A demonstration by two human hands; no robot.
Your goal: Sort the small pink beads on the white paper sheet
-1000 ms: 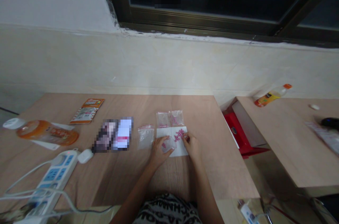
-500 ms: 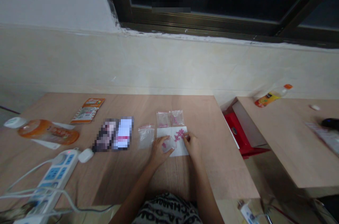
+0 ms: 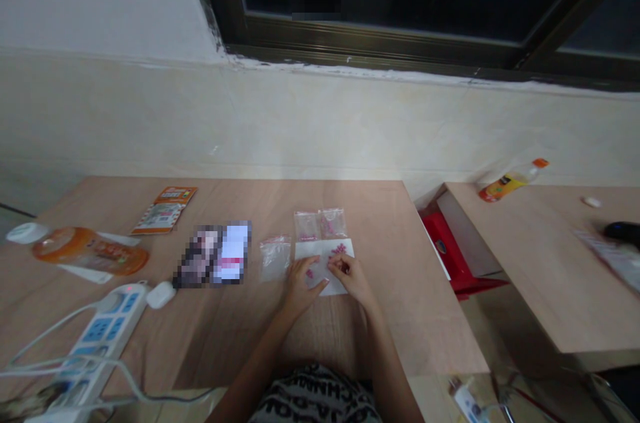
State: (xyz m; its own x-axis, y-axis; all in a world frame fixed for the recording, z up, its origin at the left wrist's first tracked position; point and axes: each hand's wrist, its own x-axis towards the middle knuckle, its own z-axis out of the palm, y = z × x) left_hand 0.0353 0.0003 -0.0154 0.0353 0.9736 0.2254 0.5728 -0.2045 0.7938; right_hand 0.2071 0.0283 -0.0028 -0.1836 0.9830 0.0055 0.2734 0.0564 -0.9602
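On the white paper (image 3: 332,289) lies a loose cluster of small pink pieces (image 3: 341,248), partly covered by my right hand (image 3: 354,278). My right fingertips are pinched together over the paper's middle; whatever they hold is too small to make out. My left hand (image 3: 299,286) holds down a small clear zip bag (image 3: 318,271) at the paper's left, thumb and fingers at its edges. A few pink pieces (image 3: 310,274) show in that bag. Just behind the paper lie two clear bags, a left one (image 3: 307,226) and a right one (image 3: 333,222), with pink bits inside.
Another clear zip bag (image 3: 275,258) lies left of the paper. Farther left are two blurred phone-like screens (image 3: 232,253), an orange packet (image 3: 166,210), a lying orange bottle (image 3: 95,251) and a power strip (image 3: 100,336) with cables. A second table (image 3: 550,256) stands right, across a gap.
My right hand has moved left from the cluster's right side toward the bag, its fingers pinched. Fewer pink pieces are visible beside it. My left hand has stayed in place.
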